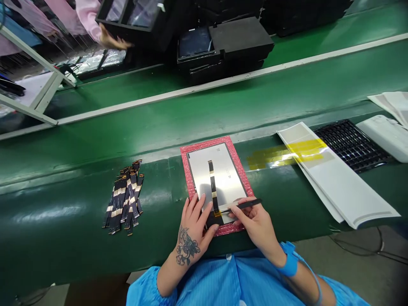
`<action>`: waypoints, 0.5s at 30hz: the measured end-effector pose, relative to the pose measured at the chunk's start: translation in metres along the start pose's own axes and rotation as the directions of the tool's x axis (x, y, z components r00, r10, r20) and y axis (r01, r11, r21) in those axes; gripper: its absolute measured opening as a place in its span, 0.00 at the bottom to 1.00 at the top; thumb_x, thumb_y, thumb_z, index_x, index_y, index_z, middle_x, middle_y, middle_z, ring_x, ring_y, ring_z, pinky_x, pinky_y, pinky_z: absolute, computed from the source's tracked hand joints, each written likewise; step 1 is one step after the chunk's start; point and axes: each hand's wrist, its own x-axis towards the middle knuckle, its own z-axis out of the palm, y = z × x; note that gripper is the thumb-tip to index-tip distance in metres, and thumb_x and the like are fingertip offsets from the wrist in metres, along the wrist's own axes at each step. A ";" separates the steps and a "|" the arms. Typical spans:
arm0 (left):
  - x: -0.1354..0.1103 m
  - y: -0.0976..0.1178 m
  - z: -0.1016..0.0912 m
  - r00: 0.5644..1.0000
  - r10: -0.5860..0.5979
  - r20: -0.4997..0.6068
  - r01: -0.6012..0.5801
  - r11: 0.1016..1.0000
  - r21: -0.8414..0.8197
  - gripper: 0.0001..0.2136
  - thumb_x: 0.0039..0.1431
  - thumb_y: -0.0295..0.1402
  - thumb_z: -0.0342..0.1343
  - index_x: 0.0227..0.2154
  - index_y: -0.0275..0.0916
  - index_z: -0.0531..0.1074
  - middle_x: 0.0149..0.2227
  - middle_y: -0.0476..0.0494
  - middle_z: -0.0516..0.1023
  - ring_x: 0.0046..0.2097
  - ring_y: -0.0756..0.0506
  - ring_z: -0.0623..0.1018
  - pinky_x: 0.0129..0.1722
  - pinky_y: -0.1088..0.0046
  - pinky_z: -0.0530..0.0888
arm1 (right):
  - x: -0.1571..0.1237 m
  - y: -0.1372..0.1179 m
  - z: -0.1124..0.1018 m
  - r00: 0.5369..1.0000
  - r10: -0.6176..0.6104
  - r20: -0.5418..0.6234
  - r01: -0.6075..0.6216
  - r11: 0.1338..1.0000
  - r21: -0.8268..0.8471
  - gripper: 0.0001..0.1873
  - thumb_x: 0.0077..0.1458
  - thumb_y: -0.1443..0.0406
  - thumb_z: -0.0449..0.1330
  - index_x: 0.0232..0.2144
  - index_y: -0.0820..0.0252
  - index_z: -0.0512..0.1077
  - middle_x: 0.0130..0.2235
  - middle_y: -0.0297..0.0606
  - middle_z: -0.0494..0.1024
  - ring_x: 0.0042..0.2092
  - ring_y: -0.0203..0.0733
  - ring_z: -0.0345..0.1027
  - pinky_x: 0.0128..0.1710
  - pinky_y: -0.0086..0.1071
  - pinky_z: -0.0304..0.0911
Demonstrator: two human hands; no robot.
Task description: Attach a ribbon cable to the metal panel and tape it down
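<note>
Left hand [195,224]: lying open, fingers pressing the panel [219,178] near edge.
Right hand [255,221]: gripping tweezers [244,205], tips touching the ribbon cable [213,187] foot.
Cable axis: running away from both hands, between them.

No legible text, label, brand, number or sign appears in this view. Small dark marks on the panel [219,172] are too small to be read.
</note>
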 end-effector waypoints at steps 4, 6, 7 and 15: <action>-0.006 0.002 -0.001 1.000 0.014 -0.009 -0.014 0.999 -0.033 0.20 0.63 0.33 0.48 0.57 0.36 0.60 0.61 0.38 0.60 0.64 0.38 0.55 0.59 0.48 0.61 | -0.001 0.000 0.000 1.000 -0.017 0.004 0.017 1.000 -0.014 0.26 0.39 0.50 0.69 0.32 0.58 0.64 0.27 0.35 0.77 0.28 0.44 0.75 0.20 0.28 0.69; -0.007 0.004 -0.001 1.000 0.022 -0.018 -0.022 0.999 -0.035 0.19 0.63 0.31 0.48 0.56 0.37 0.62 0.60 0.38 0.60 0.64 0.38 0.56 0.58 0.48 0.63 | -0.001 0.001 0.000 1.000 -0.024 0.007 0.024 1.000 -0.020 0.26 0.40 0.50 0.69 0.32 0.58 0.64 0.27 0.35 0.77 0.28 0.44 0.75 0.21 0.28 0.69; -0.007 0.005 -0.002 0.999 0.027 -0.027 -0.028 0.999 -0.034 0.18 0.62 0.31 0.48 0.55 0.38 0.64 0.60 0.37 0.61 0.63 0.37 0.56 0.57 0.47 0.63 | -0.001 0.001 0.000 1.000 -0.027 0.008 0.027 0.999 -0.023 0.25 0.41 0.50 0.68 0.32 0.58 0.63 0.27 0.35 0.77 0.28 0.44 0.75 0.21 0.28 0.69; -0.005 0.009 -0.002 0.998 0.051 -0.047 -0.052 0.999 -0.011 0.15 0.61 0.30 0.50 0.50 0.42 0.70 0.61 0.37 0.59 0.63 0.34 0.56 0.54 0.43 0.65 | 0.000 0.008 -0.001 0.999 -0.050 0.021 0.052 0.996 -0.067 0.24 0.43 0.49 0.67 0.33 0.58 0.64 0.29 0.36 0.77 0.30 0.46 0.76 0.22 0.31 0.70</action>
